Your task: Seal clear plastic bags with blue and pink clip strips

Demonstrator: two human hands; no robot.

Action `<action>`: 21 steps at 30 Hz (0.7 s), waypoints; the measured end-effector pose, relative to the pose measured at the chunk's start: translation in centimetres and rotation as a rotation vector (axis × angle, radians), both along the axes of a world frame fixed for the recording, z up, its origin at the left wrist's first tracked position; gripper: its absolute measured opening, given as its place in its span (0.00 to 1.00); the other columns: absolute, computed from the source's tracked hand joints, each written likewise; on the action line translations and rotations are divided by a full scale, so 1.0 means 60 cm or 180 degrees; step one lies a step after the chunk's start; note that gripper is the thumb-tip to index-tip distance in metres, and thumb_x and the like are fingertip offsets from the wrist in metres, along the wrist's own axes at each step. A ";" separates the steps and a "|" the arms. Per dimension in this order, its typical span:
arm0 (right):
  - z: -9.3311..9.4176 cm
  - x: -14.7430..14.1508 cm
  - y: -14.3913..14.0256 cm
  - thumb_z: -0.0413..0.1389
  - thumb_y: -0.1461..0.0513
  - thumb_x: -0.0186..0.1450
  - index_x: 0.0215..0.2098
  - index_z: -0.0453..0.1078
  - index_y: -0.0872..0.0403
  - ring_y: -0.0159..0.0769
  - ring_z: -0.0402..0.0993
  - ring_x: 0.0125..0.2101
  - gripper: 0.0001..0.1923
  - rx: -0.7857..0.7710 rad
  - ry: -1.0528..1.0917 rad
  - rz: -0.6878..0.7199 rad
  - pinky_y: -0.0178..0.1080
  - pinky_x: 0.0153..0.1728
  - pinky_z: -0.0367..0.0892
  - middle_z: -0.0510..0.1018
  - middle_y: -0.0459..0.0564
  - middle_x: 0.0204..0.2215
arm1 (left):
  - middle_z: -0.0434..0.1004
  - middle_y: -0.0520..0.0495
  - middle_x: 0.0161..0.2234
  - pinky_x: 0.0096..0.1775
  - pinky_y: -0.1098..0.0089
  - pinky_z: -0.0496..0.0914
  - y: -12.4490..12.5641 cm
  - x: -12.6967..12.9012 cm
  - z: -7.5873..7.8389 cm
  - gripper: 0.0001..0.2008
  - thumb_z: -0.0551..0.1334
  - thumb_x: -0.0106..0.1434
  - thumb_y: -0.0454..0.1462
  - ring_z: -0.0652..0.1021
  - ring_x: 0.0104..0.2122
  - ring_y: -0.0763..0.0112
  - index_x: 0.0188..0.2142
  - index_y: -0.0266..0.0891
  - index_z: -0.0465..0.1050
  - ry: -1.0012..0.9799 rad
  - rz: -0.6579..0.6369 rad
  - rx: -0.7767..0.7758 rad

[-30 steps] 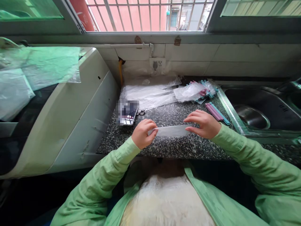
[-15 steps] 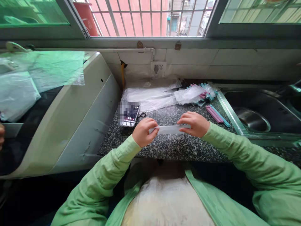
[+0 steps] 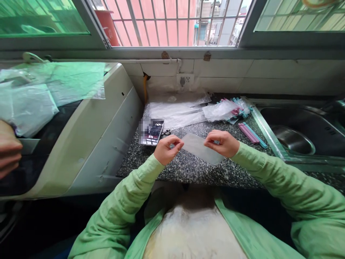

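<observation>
A small clear plastic bag (image 3: 201, 148) hangs above the speckled granite counter (image 3: 194, 169), held up by its top edge. My left hand (image 3: 167, 149) pinches the bag's left corner and my right hand (image 3: 222, 143) pinches its right corner. Both hands are in green sleeves, close to the counter's front edge. The bag hangs slanted, lower on the right side.
A phone (image 3: 151, 131) lies left of my hands. Behind are a stack of clear bags (image 3: 175, 111), a bag of pink and blue clips (image 3: 229, 108) and loose clip sticks (image 3: 252, 133). A steel sink (image 3: 296, 133) is right, a white appliance (image 3: 81, 133) left. Another person's hand (image 3: 8, 149) shows at far left.
The bag was a flat narrow strip stretched between my hands; now it hangs spread as a sheet. My hands moved closer together, and another person's hand has entered at the left edge.
</observation>
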State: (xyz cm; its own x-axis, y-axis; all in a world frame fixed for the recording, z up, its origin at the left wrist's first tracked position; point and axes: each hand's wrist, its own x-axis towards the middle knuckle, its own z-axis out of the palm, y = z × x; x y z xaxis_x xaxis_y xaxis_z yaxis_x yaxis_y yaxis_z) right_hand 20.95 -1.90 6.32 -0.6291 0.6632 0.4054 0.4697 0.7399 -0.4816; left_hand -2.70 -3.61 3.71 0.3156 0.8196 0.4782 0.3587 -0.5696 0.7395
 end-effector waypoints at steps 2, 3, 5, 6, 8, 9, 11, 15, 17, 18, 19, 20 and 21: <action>0.006 -0.002 0.003 0.54 0.58 0.58 0.26 0.69 0.57 0.28 0.64 0.24 0.09 -0.0099 0.0056 -0.0031 0.35 0.27 0.62 0.72 0.47 0.21 | 0.68 0.49 0.22 0.28 0.72 0.65 0.001 0.005 0.008 0.09 0.57 0.57 0.38 0.68 0.24 0.75 0.23 0.36 0.67 -0.0006 -0.0044 0.0002; 0.011 -0.005 0.004 0.55 0.57 0.57 0.28 0.69 0.57 0.28 0.64 0.25 0.10 -0.0137 0.0108 -0.0041 0.35 0.27 0.63 0.72 0.48 0.22 | 0.68 0.49 0.22 0.29 0.72 0.65 0.002 0.008 0.013 0.09 0.56 0.57 0.37 0.68 0.24 0.75 0.23 0.36 0.67 0.0041 -0.0091 0.0017; 0.022 -0.016 0.008 0.57 0.56 0.55 0.31 0.69 0.57 0.28 0.64 0.25 0.12 -0.0230 0.0252 -0.0070 0.35 0.28 0.63 0.73 0.48 0.25 | 0.68 0.50 0.21 0.29 0.72 0.64 0.003 0.014 0.026 0.09 0.56 0.57 0.37 0.68 0.24 0.75 0.23 0.36 0.67 0.0174 -0.0212 0.0050; 0.028 -0.022 0.009 0.56 0.56 0.55 0.31 0.69 0.57 0.27 0.64 0.25 0.12 -0.0282 0.0332 -0.0091 0.34 0.27 0.63 0.72 0.47 0.24 | 0.67 0.50 0.21 0.29 0.71 0.64 0.004 0.016 0.031 0.08 0.56 0.57 0.37 0.68 0.24 0.75 0.23 0.36 0.67 0.0219 -0.0264 0.0062; 0.037 -0.034 0.010 0.55 0.57 0.56 0.26 0.68 0.57 0.25 0.62 0.22 0.10 -0.0373 0.0479 -0.0159 0.33 0.25 0.62 0.71 0.45 0.21 | 0.67 0.50 0.21 0.29 0.71 0.64 0.007 0.019 0.037 0.09 0.56 0.56 0.37 0.67 0.24 0.75 0.23 0.36 0.67 0.0183 -0.0299 0.0025; 0.040 -0.039 0.010 0.54 0.58 0.56 0.24 0.68 0.57 0.25 0.61 0.21 0.09 -0.0411 0.0553 -0.0211 0.33 0.24 0.61 0.70 0.44 0.20 | 0.67 0.50 0.21 0.29 0.71 0.64 0.009 0.020 0.036 0.10 0.56 0.56 0.38 0.67 0.24 0.75 0.23 0.36 0.67 0.0077 -0.0264 -0.0040; 0.043 -0.048 0.010 0.54 0.58 0.57 0.22 0.67 0.56 0.24 0.59 0.20 0.10 -0.0476 0.0716 -0.0348 0.32 0.23 0.60 0.68 0.43 0.18 | 0.68 0.50 0.23 0.30 0.71 0.65 0.014 0.023 0.030 0.11 0.57 0.56 0.42 0.68 0.25 0.75 0.26 0.36 0.68 -0.0274 -0.0127 -0.0243; 0.045 -0.055 0.009 0.54 0.56 0.57 0.22 0.67 0.56 0.24 0.58 0.20 0.11 -0.0551 0.1108 -0.0640 0.33 0.23 0.60 0.68 0.43 0.18 | 0.74 0.45 0.33 0.35 0.69 0.68 0.020 0.042 0.007 0.23 0.61 0.50 0.51 0.72 0.31 0.71 0.38 0.35 0.69 -0.0847 -0.0255 -0.0738; 0.044 -0.055 0.009 0.55 0.55 0.56 0.23 0.67 0.55 0.24 0.59 0.20 0.12 -0.0550 0.1281 -0.0755 0.33 0.23 0.61 0.68 0.43 0.19 | 0.75 0.45 0.32 0.36 0.67 0.68 0.019 0.054 -0.002 0.22 0.62 0.49 0.51 0.73 0.32 0.69 0.34 0.35 0.71 -0.0886 -0.0339 -0.0885; 0.043 -0.054 0.009 0.55 0.54 0.56 0.23 0.67 0.55 0.25 0.60 0.21 0.12 -0.0543 0.1354 -0.0809 0.34 0.24 0.62 0.69 0.43 0.19 | 0.75 0.45 0.30 0.36 0.67 0.68 0.018 0.059 -0.005 0.20 0.62 0.49 0.51 0.73 0.31 0.70 0.30 0.35 0.72 -0.0896 -0.0315 -0.0917; 0.043 -0.052 0.010 0.55 0.54 0.56 0.23 0.67 0.55 0.25 0.61 0.21 0.13 -0.0536 0.1408 -0.0858 0.34 0.24 0.62 0.69 0.44 0.19 | 0.74 0.46 0.27 0.35 0.67 0.68 0.017 0.063 -0.007 0.19 0.62 0.49 0.51 0.73 0.29 0.70 0.26 0.35 0.72 -0.0913 -0.0266 -0.0930; 0.042 -0.050 0.010 0.55 0.53 0.55 0.22 0.67 0.55 0.25 0.61 0.22 0.13 -0.0532 0.1445 -0.0896 0.34 0.25 0.63 0.69 0.44 0.20 | 0.73 0.46 0.25 0.34 0.68 0.67 0.016 0.065 -0.009 0.19 0.61 0.49 0.51 0.72 0.27 0.71 0.24 0.35 0.71 -0.0944 -0.0219 -0.0930; 0.042 -0.048 0.010 0.55 0.53 0.55 0.22 0.67 0.55 0.26 0.61 0.22 0.13 -0.0537 0.1461 -0.0917 0.34 0.25 0.63 0.69 0.44 0.20 | 0.72 0.47 0.23 0.32 0.68 0.67 0.015 0.066 -0.009 0.19 0.61 0.50 0.51 0.71 0.26 0.72 0.22 0.35 0.71 -0.0972 -0.0198 -0.0937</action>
State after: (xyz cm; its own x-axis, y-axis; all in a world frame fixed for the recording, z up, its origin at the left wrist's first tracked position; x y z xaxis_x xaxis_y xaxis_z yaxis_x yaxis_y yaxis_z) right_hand 18.08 -1.30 8.81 -0.1973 0.8614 0.4680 0.3559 0.5078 -0.7845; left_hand 1.25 -2.69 3.15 0.2491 0.9189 0.3059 0.0697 -0.3321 0.9407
